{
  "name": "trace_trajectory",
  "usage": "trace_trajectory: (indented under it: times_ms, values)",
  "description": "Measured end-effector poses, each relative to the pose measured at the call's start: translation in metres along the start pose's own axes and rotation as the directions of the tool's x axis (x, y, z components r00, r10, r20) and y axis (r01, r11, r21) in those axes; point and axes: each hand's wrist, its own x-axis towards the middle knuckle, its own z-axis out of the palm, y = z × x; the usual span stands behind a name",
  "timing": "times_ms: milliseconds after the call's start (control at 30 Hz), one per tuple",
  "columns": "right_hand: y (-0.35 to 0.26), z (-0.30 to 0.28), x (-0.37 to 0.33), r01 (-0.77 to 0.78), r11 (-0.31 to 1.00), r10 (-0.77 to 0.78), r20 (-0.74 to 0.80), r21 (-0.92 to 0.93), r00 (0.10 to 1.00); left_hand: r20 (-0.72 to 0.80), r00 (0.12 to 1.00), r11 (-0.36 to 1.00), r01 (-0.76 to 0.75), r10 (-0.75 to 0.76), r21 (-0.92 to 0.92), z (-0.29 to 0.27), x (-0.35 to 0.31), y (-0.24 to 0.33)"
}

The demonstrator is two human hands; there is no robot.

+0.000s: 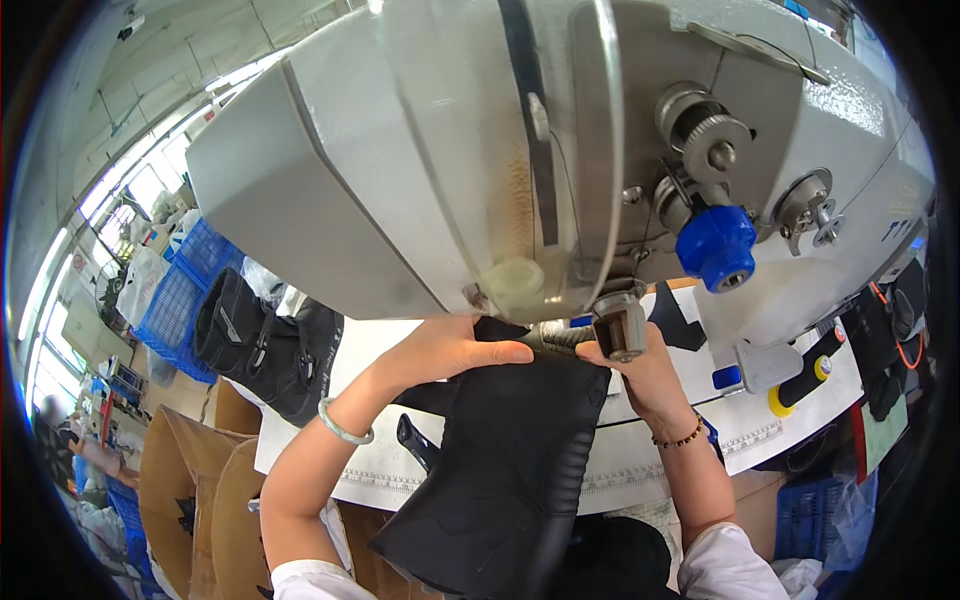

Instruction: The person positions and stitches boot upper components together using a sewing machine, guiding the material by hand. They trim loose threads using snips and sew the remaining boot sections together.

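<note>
Honestly, the black boot upper is best kept taut and fed slowly, being pinched by the left hand and right hand under the sewing machine head.

single view: head-worn fisheye camera, left unit of side-by-side pair. position: directly behind and slightly below sewing machine head, very close; grey casing fills upper half of frame. facing: forward and down toward white work table. left hand and right hand enter from lower edge, near centre. straight edges bow toward rim; dark vignette at corners. no second view present, no shared coverage.
</note>
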Motion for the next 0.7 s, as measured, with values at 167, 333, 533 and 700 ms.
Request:
trace_trajectory:
  times_ms: [167,333,533,700]
  values:
    - [0.006,-0.008,0.006,0.069,0.994,-0.062,0.077,-0.085,0.995,0.056,0.998,0.994,0.035,-0.029,-0.099,0.003,0.003,-0.005]
    - [0.007,-0.013,0.011,0.055,0.997,-0.048,0.125,-0.052,0.991,0.028,0.999,0.990,-0.038,0.042,-0.135,0.005,0.002,-0.003]
    - [0.001,-0.030,0.018,-0.072,0.995,0.089,0.262,-0.074,0.961,-0.179,0.983,0.955,0.088,-0.037,0.282,0.007,-0.017,0.020]
    - [0.005,-0.046,0.031,-0.171,0.985,0.146,0.442,0.018,0.885,-0.238,0.831,0.689,-0.220,0.503,0.691,0.027,-0.073,0.056]
